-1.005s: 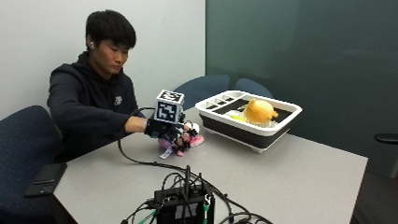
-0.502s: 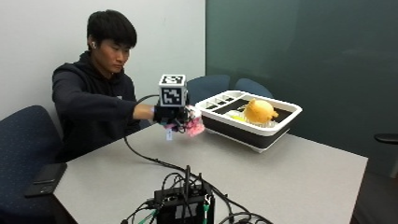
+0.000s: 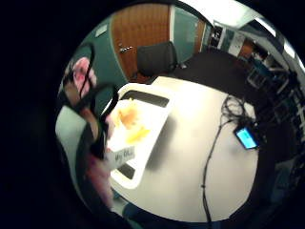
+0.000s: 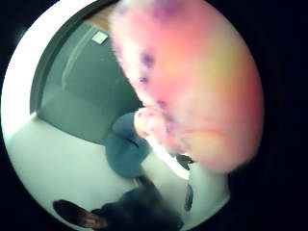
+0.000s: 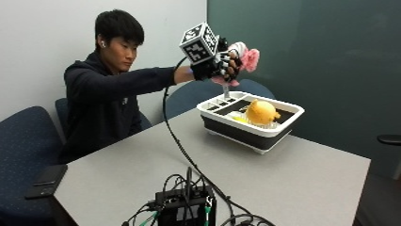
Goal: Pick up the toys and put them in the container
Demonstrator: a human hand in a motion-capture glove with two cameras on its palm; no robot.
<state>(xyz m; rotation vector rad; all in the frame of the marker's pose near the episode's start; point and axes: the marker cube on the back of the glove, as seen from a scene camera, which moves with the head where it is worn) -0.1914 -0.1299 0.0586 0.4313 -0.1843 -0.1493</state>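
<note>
My gloved right hand [image 5: 220, 66] is raised high above the near end of the white and black container [image 5: 251, 128] and grips a pink plush toy [image 5: 247, 59]. The toy's fuzzy pink and yellow body with purple spots [image 4: 192, 82] fills the thumb side palm view, close to the palm. A yellow plush toy [image 5: 261, 112] lies inside the container. In the little finger side palm view the container [image 3: 143, 143] sits below the hand with the yellow toy [image 3: 128, 121] in it, and a bit of the pink toy [image 3: 82, 71] shows by the straps.
The grey table [image 5: 300, 183] carries a black box with cables [image 5: 185, 209] at its front edge. A phone [image 5: 45, 181] lies at the table's left corner. Blue chairs [image 5: 25, 155] stand behind the table by the wall.
The hand has risen from just above the table to head height, carrying the pink toy toward the container. The outside camera's framing has also shifted.
</note>
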